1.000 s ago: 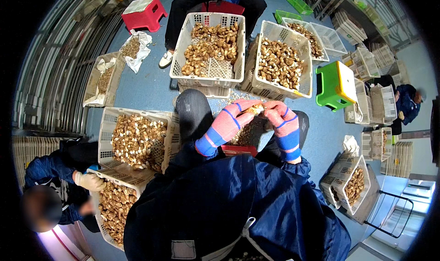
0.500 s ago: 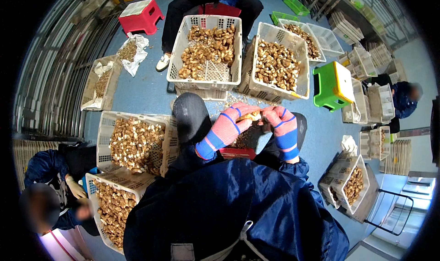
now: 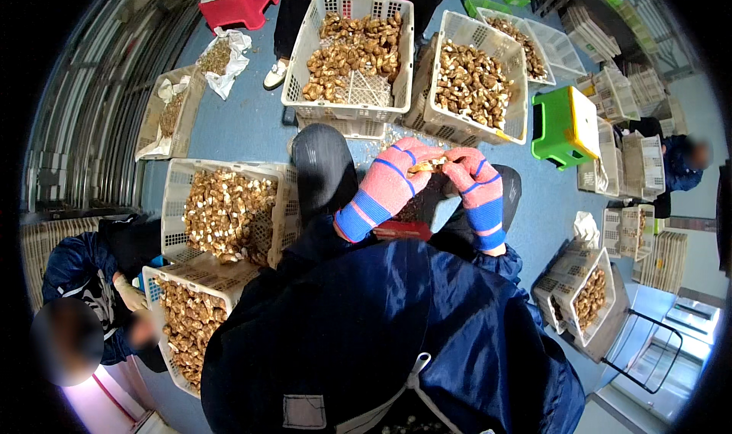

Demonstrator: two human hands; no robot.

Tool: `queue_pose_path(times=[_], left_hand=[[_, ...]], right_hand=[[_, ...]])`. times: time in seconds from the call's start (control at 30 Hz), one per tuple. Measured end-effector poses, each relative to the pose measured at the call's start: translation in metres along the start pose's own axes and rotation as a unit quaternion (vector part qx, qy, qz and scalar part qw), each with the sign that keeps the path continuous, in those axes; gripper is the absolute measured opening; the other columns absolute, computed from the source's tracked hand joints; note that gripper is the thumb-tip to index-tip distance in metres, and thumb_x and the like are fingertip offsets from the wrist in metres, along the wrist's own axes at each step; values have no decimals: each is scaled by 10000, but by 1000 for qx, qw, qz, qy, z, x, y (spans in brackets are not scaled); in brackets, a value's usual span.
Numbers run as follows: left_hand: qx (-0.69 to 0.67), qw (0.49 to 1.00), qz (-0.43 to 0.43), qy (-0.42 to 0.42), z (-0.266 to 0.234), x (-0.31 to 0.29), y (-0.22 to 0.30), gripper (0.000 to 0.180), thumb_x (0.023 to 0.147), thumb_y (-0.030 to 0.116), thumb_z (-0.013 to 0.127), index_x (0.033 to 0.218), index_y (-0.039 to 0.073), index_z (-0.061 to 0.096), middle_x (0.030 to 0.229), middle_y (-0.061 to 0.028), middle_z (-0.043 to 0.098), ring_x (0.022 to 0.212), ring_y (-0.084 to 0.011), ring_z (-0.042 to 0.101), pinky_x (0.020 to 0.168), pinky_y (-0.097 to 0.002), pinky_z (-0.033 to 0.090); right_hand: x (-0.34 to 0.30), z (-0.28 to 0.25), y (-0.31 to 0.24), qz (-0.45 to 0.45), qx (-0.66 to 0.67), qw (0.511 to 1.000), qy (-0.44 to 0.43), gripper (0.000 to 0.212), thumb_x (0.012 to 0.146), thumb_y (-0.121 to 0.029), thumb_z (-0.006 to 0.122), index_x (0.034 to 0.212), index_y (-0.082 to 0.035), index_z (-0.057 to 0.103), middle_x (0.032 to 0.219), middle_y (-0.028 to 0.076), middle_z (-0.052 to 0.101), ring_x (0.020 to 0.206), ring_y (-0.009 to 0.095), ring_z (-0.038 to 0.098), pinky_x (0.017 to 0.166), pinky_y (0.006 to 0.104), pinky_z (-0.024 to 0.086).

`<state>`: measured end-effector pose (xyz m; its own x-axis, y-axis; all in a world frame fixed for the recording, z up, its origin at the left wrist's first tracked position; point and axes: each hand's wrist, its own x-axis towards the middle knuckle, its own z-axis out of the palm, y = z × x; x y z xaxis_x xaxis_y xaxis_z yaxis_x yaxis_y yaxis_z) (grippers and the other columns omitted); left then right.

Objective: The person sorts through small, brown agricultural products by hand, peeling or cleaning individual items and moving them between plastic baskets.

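Both my hands wear pink knitted gloves with blue bands and meet above my knees. My left hand (image 3: pixel 387 181) is closed around a brown and white mushroom (image 3: pixel 427 165). At the mushroom's right end, the fingers of my right hand (image 3: pixel 474 182) are pinched against it; whether they also hold something small is hidden. Just beyond my hands stands a white crate (image 3: pixel 347 114) part-filled with mushrooms, its slatted bottom showing. To its right another white crate (image 3: pixel 476 133) holds more mushrooms (image 3: pixel 471 83).
At my left are a crate of pale-stemmed mushrooms (image 3: pixel 229 213) and another mushroom-filled crate (image 3: pixel 191 327), with a co-worker's gloved hand (image 3: pixel 130 293) beside it. A green stool (image 3: pixel 560 133) stands right, a red stool (image 3: pixel 238 3) far left. A trolley (image 3: pixel 610 339) carries crates.
My view has tilted, so the crates ahead sit higher in the picture. My hands have drawn closer together around the mushroom, which less of my grip leaves showing.
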<state>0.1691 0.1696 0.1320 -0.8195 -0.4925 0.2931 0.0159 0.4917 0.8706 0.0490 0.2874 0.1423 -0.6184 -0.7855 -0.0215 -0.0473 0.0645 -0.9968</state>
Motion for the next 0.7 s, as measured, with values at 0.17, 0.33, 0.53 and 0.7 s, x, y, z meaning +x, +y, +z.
queue_pose_path(times=[0.17, 0.33, 0.53, 0.7], left_hand=[[-33, 999, 22, 8, 3, -2, -5, 277, 674, 55, 575, 950, 45, 594, 921, -137, 562, 873, -304, 545, 772, -347, 440], [3, 1000, -12, 9, 4, 2, -4, 270, 686, 73, 565, 953, 40, 593, 914, -140, 562, 873, -302, 545, 781, -344, 435], [-85, 996, -13, -10, 0, 2, -1, 298, 691, 79, 565, 986, 37, 585, 936, -141, 560, 892, -289, 543, 799, -336, 427], [-108, 994, -37, 0, 1, -1, 1, 351, 691, 75, 569, 1040, 46, 557, 943, -140, 557, 898, -286, 536, 808, -336, 421]], right_hand=[[2, -10, -3, 105, 61, 993, 3, 118, 777, -122, 612, 771, -7, 588, 781, 20, 598, 698, 79, 514, 635, 202, 413], [1, 1, 3, -57, -91, 994, 7, 90, 770, -87, 611, 807, -6, 599, 769, 26, 602, 704, 82, 531, 649, 210, 425], [0, -5, -9, 58, 41, 997, 24, 83, 766, -86, 608, 807, -14, 610, 762, 19, 604, 700, 79, 519, 656, 203, 412], [0, -1, -11, 74, 41, 996, 25, 117, 768, -102, 608, 843, -14, 607, 763, 3, 595, 710, 69, 517, 666, 202, 409]])
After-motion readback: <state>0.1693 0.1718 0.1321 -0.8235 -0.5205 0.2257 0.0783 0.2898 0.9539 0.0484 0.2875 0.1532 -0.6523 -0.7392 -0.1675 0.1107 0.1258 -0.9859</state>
